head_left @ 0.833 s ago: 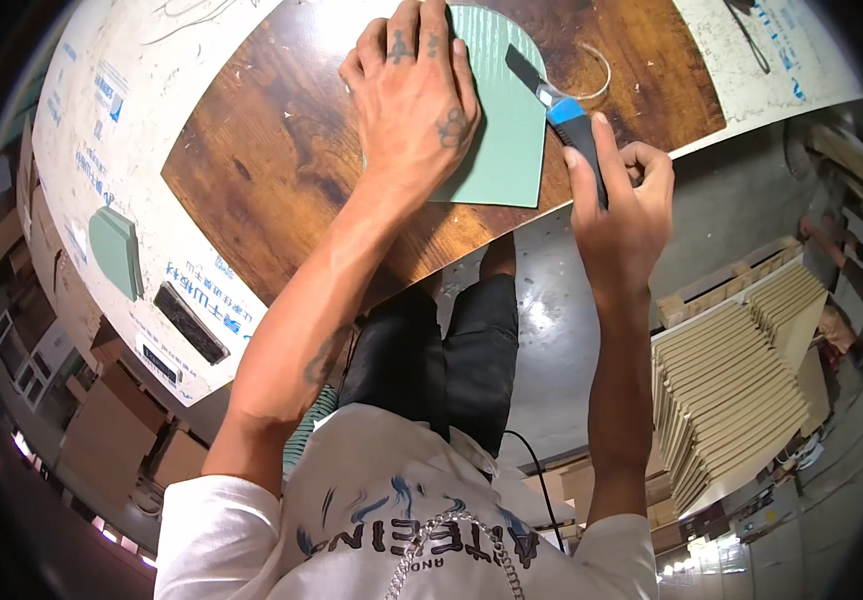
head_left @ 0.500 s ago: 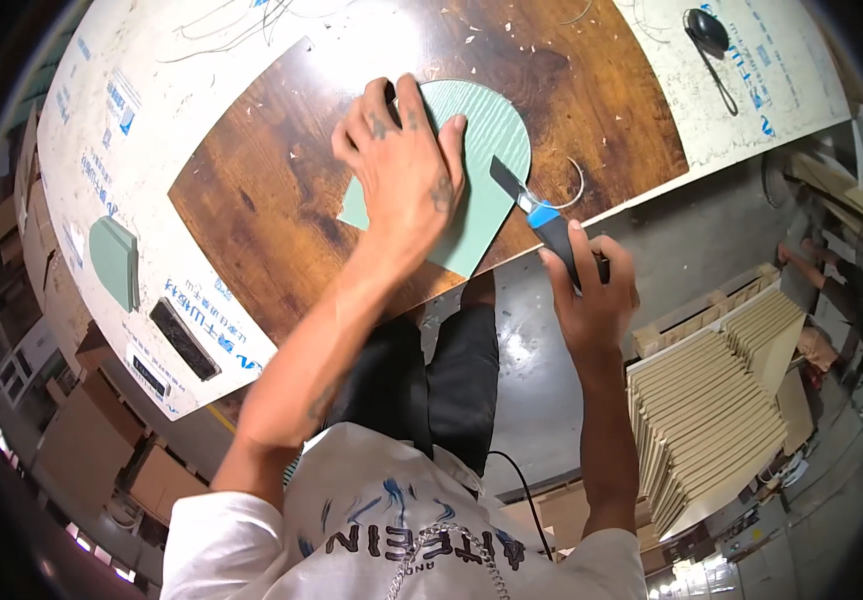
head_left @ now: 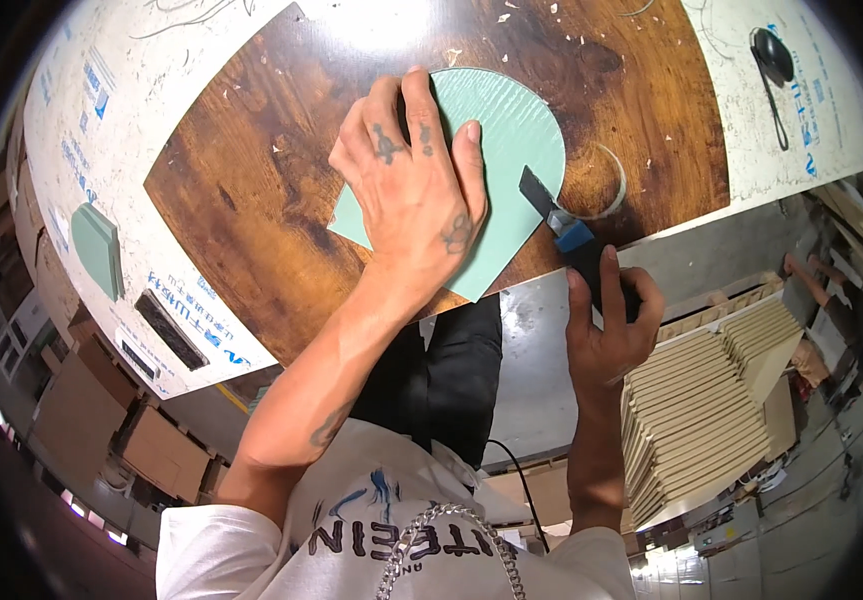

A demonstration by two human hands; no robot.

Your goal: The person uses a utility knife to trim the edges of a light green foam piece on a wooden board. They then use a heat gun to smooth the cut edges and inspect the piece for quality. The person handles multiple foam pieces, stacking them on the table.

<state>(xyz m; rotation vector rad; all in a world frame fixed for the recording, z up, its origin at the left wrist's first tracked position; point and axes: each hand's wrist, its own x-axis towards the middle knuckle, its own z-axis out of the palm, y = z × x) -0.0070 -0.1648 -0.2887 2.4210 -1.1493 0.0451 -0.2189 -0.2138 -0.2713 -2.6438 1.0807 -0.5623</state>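
Observation:
My left hand (head_left: pixel 411 185) lies over a green rounded sheet (head_left: pixel 516 135), fingers stretched out and thumb apart, pressing it onto a brown wood-grain board. The sheet has a curved far edge and a pointed near corner; its middle is hidden under the hand. My right hand (head_left: pixel 611 325) is closed around the dark handle of a utility knife (head_left: pixel 573 235) with a blue collar. The blade reaches over the sheet's right edge; whether it touches is hard to tell. A thin pale strip (head_left: pixel 623 180) curls beside the blade.
The wood-grain board (head_left: pixel 241 200) rests on a white printed tabletop (head_left: pixel 61 90). At left are stacked green pieces (head_left: pixel 97 255) and a dark rectangular block (head_left: pixel 171 330). A black corded object (head_left: pixel 772 58) sits far right. Stacked tan panels (head_left: pixel 696 430) stand on the right, with another person beyond.
The whole view has shifted and looks slightly closer to the board. Both hands, the sheet and the knife keep nearly the same places relative to one another.

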